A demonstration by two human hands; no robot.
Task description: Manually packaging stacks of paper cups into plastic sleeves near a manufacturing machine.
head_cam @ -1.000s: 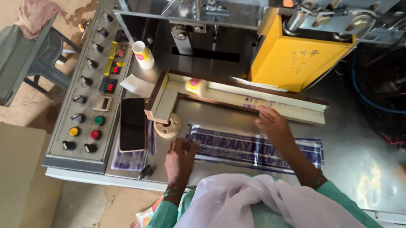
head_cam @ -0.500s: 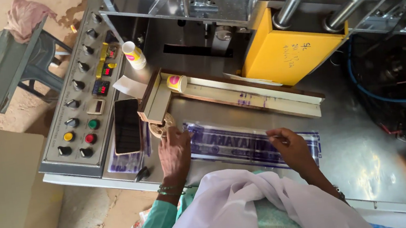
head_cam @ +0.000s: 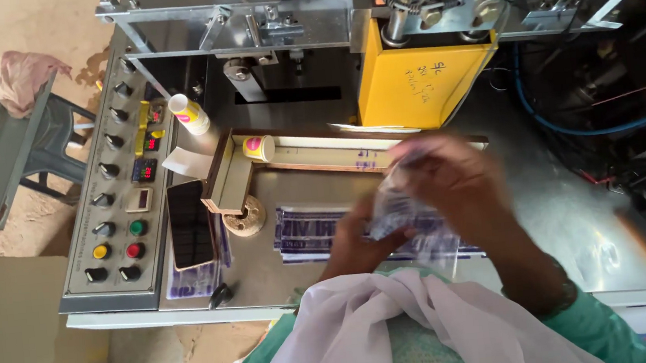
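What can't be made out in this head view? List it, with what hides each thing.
- Both hands, left and right: motion blur; their grip on the clear printed plastic bag cannot be judged.
- Flat stack of blue-printed bags: its right part is covered by the hands.
- Grey control panel: the small red displays are too small to read.
- Grey plastic chair: cut off by the left edge.

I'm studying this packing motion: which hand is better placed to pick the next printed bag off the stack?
Probably the left hand: it sits low beside the flat stack of blue-printed plastic bags, while the right hand is raised, holding the clear bag.

2 hands (head_cam: 457,184), 1 clear bag (head_cam: 400,205), 1 phone (head_cam: 190,223), 2 small cups (head_cam: 188,113)
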